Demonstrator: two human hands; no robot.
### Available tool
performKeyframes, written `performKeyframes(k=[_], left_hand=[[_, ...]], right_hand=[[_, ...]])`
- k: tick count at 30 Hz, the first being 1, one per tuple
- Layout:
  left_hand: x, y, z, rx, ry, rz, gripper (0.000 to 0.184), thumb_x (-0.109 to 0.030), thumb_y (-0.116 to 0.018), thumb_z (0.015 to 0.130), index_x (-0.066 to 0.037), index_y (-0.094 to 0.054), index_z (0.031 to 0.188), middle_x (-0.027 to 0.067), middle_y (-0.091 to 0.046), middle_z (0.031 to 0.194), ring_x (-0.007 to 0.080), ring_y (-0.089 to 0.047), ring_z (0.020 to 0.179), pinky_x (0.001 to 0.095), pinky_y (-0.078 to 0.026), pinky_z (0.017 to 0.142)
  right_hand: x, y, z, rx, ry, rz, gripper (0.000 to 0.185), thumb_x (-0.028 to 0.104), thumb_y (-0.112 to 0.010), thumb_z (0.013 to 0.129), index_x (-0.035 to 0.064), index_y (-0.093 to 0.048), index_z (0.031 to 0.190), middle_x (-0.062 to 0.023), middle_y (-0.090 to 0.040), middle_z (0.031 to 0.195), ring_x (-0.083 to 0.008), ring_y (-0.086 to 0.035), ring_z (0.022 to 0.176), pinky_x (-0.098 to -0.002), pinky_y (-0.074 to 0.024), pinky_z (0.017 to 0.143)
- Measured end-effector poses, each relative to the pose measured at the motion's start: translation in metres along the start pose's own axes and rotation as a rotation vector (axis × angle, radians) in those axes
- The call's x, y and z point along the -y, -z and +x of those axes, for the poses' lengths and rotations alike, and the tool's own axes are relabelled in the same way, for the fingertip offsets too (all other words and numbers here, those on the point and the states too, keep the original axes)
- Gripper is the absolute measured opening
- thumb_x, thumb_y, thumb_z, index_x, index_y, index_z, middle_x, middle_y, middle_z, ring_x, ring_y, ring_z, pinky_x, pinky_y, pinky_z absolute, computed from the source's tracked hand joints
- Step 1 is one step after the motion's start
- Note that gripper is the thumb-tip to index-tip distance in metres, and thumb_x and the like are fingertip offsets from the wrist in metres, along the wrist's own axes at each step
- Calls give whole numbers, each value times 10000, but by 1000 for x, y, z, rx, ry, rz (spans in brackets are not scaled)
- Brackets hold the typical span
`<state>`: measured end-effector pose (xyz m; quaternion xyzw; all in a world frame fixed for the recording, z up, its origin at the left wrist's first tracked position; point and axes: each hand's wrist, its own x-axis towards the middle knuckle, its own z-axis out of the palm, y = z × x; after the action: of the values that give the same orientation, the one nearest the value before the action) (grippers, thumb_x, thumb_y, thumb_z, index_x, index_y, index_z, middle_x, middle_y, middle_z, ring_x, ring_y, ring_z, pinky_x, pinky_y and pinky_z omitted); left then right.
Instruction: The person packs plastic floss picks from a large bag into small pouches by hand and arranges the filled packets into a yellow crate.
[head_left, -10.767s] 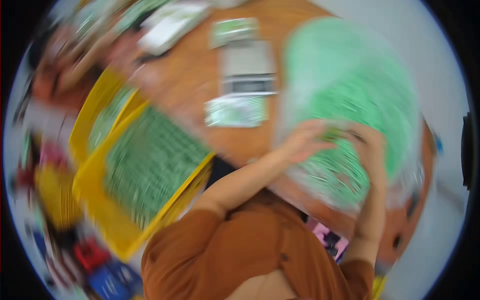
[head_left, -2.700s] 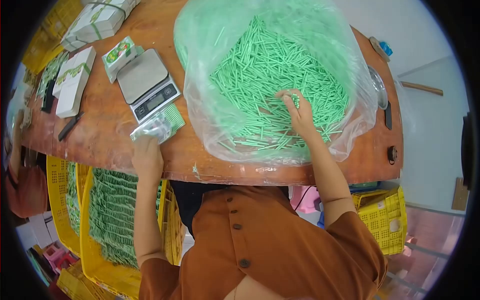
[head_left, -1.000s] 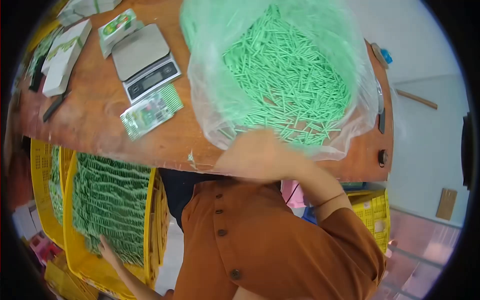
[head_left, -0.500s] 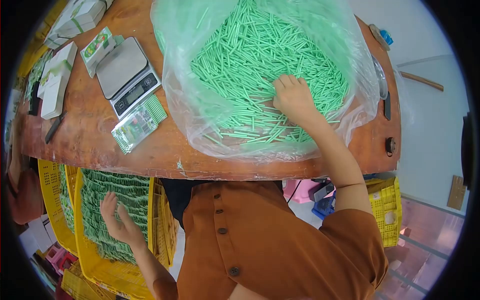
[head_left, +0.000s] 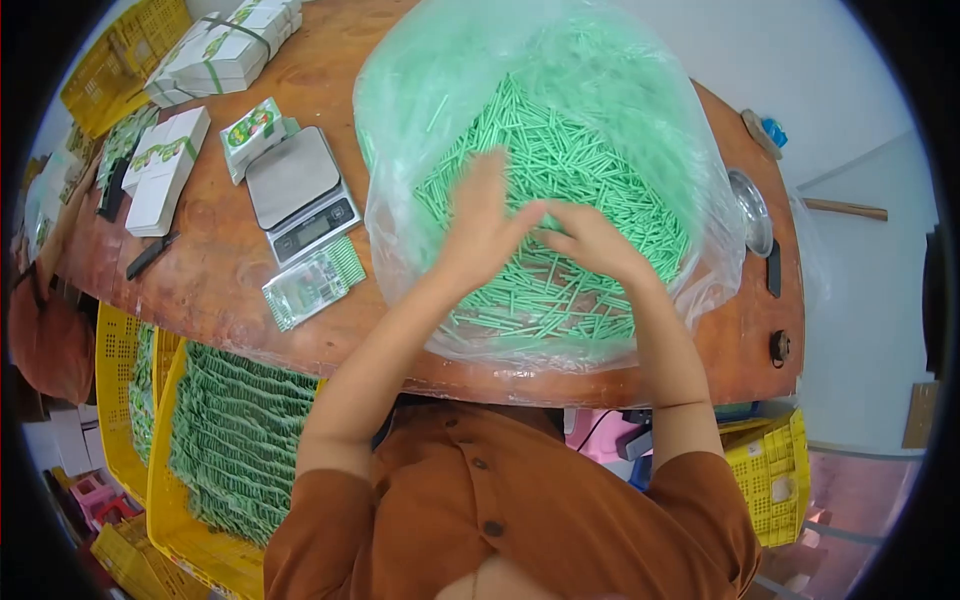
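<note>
Many thin green sticks (head_left: 600,170) lie in a large clear plastic bag (head_left: 400,130) that stands open on the wooden table. Over the left part of the sticks is my left hand (head_left: 484,228), blurred, its fingers spread and nothing visible in it. My right hand (head_left: 590,240) is bent over the middle of the sticks; its fingertips come close to my left thumb, and whatever it may hold is hidden. Left of the bag, a filled clear packet (head_left: 308,288) with green sticks lies against the front of a digital scale (head_left: 295,185).
White card stacks (head_left: 165,170) and a black-handled tool (head_left: 150,256) lie on the table's left. A yellow crate (head_left: 165,500) of green packets stands below. At right are a metal bowl (head_left: 750,212) and a black object (head_left: 774,268). Part of another person shows at far left.
My left hand has moved up from above the yellow crate to the bag. My right hand has stayed over the sticks, turned toward the left hand. The camera view has shifted slightly.
</note>
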<state>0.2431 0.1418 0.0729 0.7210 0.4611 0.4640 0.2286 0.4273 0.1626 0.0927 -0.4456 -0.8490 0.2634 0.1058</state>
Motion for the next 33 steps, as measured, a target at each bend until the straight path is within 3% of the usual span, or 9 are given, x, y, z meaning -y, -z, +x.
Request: performKeyframes(k=[4, 9, 11, 16, 18, 20, 24, 28, 33], left_hand=[[-11, -35, 12, -6, 123, -410, 575, -319, -452, 925, 0, -272, 1369, 197, -370, 1345, 315, -352, 1253, 373, -242, 1060], [-33, -33, 26, -213, 717, -1651, 695, -585, -317, 908, -45, -297, 1345, 131, -379, 1346, 230, -369, 1236, 428, -292, 1029], [-15, -34, 14, -215, 634, -1704, 432, -467, -441, 922, -80, -571, 1061, 93, -551, 1097, 181, -498, 1094, 406, -307, 989], [25, 110, -101, -88, -30, 289, 441, -64, -638, 746, -9, -523, 1169, 162, -520, 1188, 287, -472, 1134, 414, -402, 923], [41, 157, -129, -90, -14, 949, 430, -69, -610, 701, 30, -536, 1113, 202, -521, 1165, 324, -503, 1080, 365, -431, 872], [63, 163, -145, 20, -39, 1238, 327, -71, -525, 730, 41, -562, 1036, 189, -554, 1084, 344, -516, 1055, 355, -444, 887], [106, 167, -174, 167, -182, 947, 341, -76, -504, 738, 65, -539, 1046, 214, -543, 1104, 335, -525, 1070, 381, -460, 874], [110, 172, -173, 94, -160, 674, 173, 2, -526, 742, 3, -507, 914, 209, -531, 1029, 376, -534, 937, 419, -458, 775], [94, 165, -157, -70, -34, 678, 100, 26, -596, 725, 7, -578, 821, 154, -587, 919, 339, -555, 862, 396, -455, 738]], right_hand=[[11, -6, 5, -102, -61, 34, 209, 174, -539, 835, -4, -536, 944, -182, -624, 853, -271, -601, 753, -386, -461, 645], [42, -42, 25, -812, 15, 1209, 223, 67, -534, 823, 23, -537, 1042, -128, -587, 925, -254, -551, 800, -355, -442, 701], [33, -46, 21, -738, -133, 793, 198, 106, -516, 871, 12, -530, 1045, -86, -597, 934, -191, -546, 853, -321, -445, 731], [-8, -41, 2, -493, -89, 1051, 289, 117, -545, 860, 11, -507, 1127, -103, -565, 1057, -195, -531, 935, -337, -446, 809], [-1, -42, -1, -616, 118, 124, 328, 121, -545, 857, 26, -491, 1166, -105, -576, 1003, -209, -550, 901, -360, -451, 813], [21, -48, 3, -632, 68, 164, 303, 119, -545, 857, 19, -515, 1141, -100, -588, 971, -207, -555, 902, -355, -447, 819], [41, -40, -5, -346, -472, 574, 198, 139, -552, 866, 16, -597, 1013, -88, -620, 888, -192, -570, 893, -328, -425, 844], [-8, -71, -16, -380, -73, 595, 170, 209, -555, 887, 58, -628, 911, -6, -584, 781, -81, -528, 715, -227, -426, 634], [2, -59, -19, -425, -305, 739, 198, 222, -536, 904, 39, -604, 878, 3, -562, 748, -56, -476, 623, -206, -385, 544]])
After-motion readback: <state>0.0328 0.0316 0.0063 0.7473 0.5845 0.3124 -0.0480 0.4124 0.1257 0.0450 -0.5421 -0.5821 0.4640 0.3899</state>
